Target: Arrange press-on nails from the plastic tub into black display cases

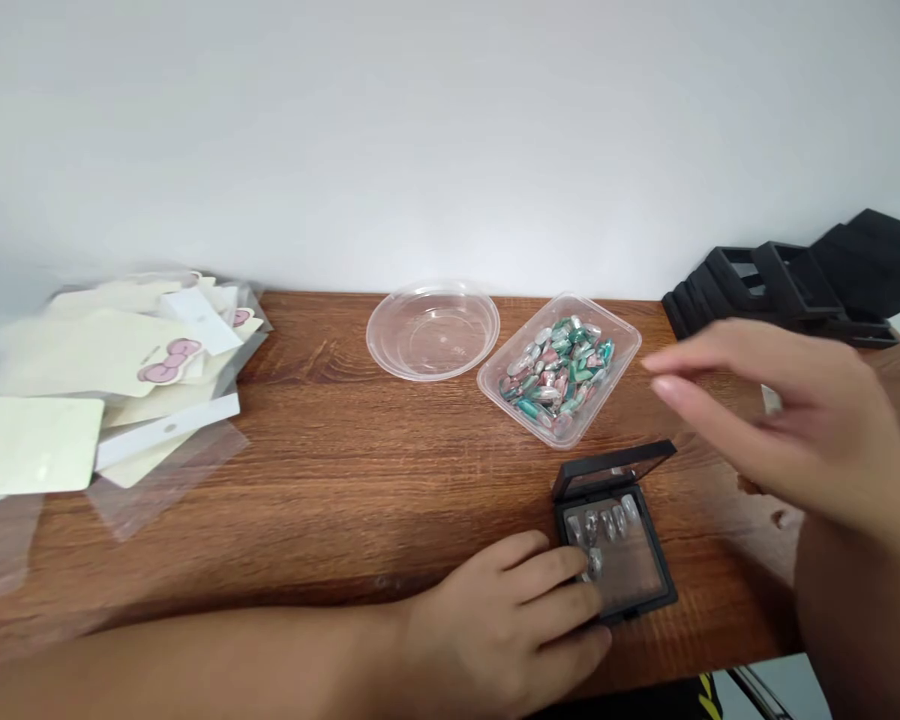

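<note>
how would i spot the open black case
On the wood table, find the left hand. The case lies partly under that hand. Unlike the black pile at far right, it sits apart, lid tipped up, shiny false nails inside.

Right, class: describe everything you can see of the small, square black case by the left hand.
The small, square black case looks plastic and lies open on the brown wood-grain table. Its black-framed, see-through lid tilts up from the far edge. Inside, shiny, translucent nail-shaped pieces line the far side of a greyish base, with others near the left edge. The left hand touches and partly covers its left side.
</note>
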The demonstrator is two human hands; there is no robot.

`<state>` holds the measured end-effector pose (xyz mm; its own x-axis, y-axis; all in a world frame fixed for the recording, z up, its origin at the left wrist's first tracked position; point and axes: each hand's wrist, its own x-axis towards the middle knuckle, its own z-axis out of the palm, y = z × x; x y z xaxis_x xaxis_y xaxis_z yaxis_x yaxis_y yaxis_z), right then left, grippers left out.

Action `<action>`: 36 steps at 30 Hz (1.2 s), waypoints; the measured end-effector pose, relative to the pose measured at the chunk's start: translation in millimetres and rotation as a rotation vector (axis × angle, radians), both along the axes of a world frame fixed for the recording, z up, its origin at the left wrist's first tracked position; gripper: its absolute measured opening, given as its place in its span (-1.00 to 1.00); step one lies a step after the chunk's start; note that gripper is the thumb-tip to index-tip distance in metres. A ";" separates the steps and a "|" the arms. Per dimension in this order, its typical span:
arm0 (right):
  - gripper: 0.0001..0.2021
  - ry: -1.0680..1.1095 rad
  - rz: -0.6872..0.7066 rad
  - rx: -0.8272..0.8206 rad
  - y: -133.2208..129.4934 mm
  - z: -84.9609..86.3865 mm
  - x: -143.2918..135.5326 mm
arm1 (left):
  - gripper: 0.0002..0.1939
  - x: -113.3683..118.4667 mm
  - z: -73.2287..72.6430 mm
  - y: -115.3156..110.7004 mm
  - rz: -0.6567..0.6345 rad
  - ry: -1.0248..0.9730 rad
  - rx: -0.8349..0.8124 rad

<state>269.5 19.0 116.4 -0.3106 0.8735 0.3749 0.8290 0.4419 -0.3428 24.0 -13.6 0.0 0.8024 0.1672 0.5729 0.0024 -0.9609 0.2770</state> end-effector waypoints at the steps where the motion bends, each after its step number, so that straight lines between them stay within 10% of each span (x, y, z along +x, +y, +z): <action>1: -0.90 -0.020 0.054 -0.051 19.5 0.4 -6.3 | -0.88 -0.4 -0.2 0.4 -0.014 0.004 -0.008; 9: -0.79 -0.274 0.176 -0.355 110.8 -35.0 -40.2 | -0.80 -3.9 4.9 9.7 -0.040 0.038 -0.114; 36: -0.81 -0.293 0.200 -0.495 117.3 -43.5 -35.4 | -0.86 -4.9 -3.9 8.9 -0.033 0.113 -0.154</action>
